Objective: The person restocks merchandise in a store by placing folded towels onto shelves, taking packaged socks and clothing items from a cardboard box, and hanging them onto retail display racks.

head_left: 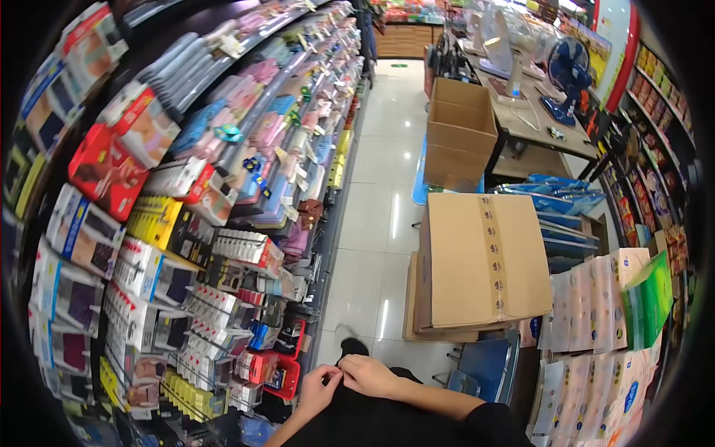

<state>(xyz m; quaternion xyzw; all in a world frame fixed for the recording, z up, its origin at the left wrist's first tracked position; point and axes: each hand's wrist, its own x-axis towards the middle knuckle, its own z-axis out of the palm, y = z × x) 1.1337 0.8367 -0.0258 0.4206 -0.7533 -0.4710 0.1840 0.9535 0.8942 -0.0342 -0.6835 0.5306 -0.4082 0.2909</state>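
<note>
Low in the head view, my left hand (pixel 319 389) and my right hand (pixel 366 375) are close together in front of my dark clothing (pixel 372 417). The fingertips of my left hand are pinched near the fingers of my right hand, which are curled. Whatever lies between the fingers is too small to make out. Beyond my right hand stands a taped cardboard box (pixel 454 261), apart from both hands.
Shelves of packaged goods (pixel 156 283) line the left side. An open cardboard box (pixel 460 153) stands by a table (pixel 521 112) with a blue fan (pixel 568 67). Tissue packs (pixel 588 305) and a blue stool (pixel 484 365) are at the right. A tiled aisle (pixel 372 223) runs ahead.
</note>
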